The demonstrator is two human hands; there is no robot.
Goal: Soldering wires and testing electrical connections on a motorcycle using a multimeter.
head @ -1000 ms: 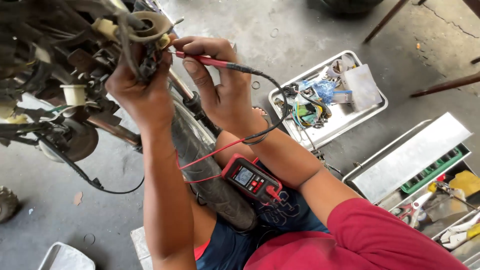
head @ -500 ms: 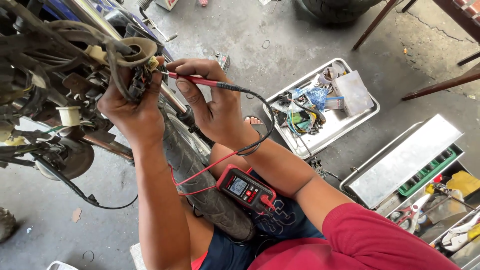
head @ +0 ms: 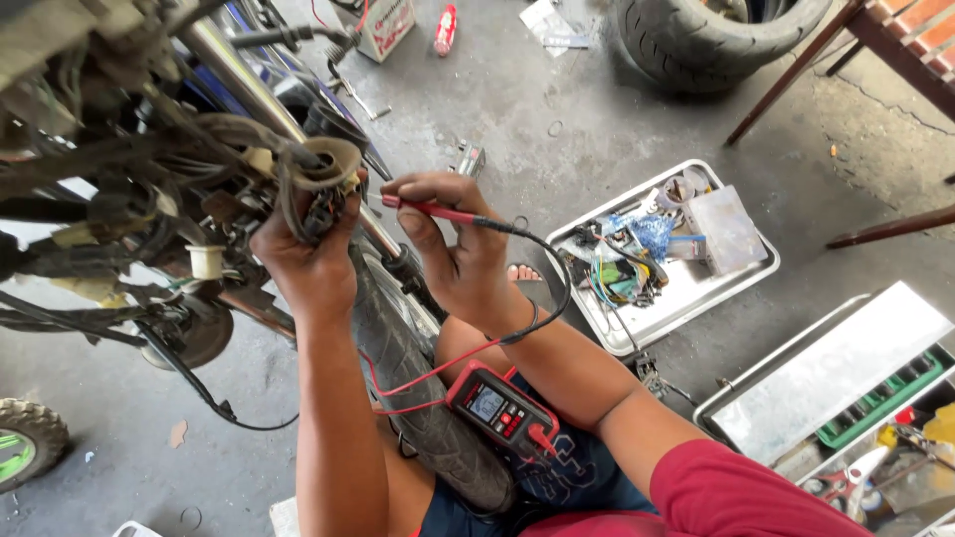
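My left hand (head: 306,261) grips a bundle of wires and a dark connector (head: 316,195) on the front of a stripped motorcycle. My right hand (head: 453,249) pinches a red test probe (head: 430,210), its tip pointing left at the connector. Black and red leads run from the probe down to a red and black multimeter (head: 500,410) resting on my lap. The motorcycle's front tyre (head: 410,388) stands between my arms. The chrome fork tube (head: 239,85) rises behind the wiring.
A metal tray (head: 665,303) of wires and small parts lies on the concrete at right. An open metal toolbox (head: 841,383) with tools sits at lower right. A spare tyre (head: 711,35), a red can (head: 445,28) and a wooden frame leg (head: 791,80) are beyond.
The view has shifted, so hands and wiring sit lower in frame. Both hands keep their grips; the probe stays aimed at the connector.
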